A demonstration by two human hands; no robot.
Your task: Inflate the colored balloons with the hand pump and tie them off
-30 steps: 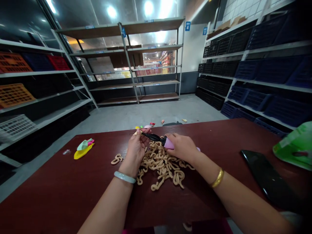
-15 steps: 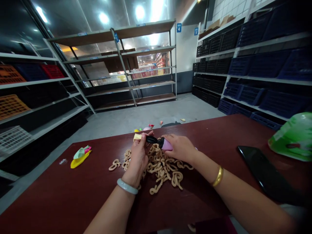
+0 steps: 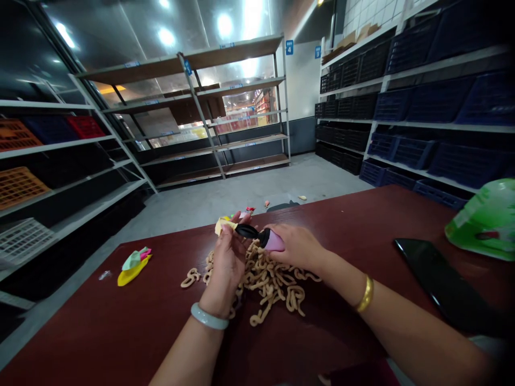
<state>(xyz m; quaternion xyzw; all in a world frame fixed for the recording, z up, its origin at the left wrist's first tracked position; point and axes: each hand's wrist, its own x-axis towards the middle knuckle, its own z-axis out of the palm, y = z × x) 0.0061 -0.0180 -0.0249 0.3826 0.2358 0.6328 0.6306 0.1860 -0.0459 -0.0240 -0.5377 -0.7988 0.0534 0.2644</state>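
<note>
My right hand [image 3: 300, 246] is wrapped round the purple end of a purple-and-black tool [image 3: 247, 231] whose exact kind I cannot make out. Its black part points left, towards my left hand [image 3: 228, 260]. My left thumb presses a pale yellow, soft-looking piece [image 3: 221, 225] at the black tip, while the other left fingers stretch out behind the tool. Whether the yellow piece is fitted over the tip or only beside it, I cannot tell. Below both hands lies a tangled pile of beige, rope-like curls [image 3: 273, 281], partly covered by my left hand and wrist.
On the dark red table [image 3: 161, 332], limp yellow, mint and pink pieces like deflated balloons [image 3: 134, 267] lie left. A black phone-like slab [image 3: 438, 284] and a green pouch [image 3: 485, 220] are at right. Beyond stand metal shelves [image 3: 225, 145] and racks of crates [image 3: 418, 153].
My left fingers have spread a little, and the pale yellow piece has shifted slightly left and tilted. My right hand keeps its hold on the tool. The view has turned slightly.
</note>
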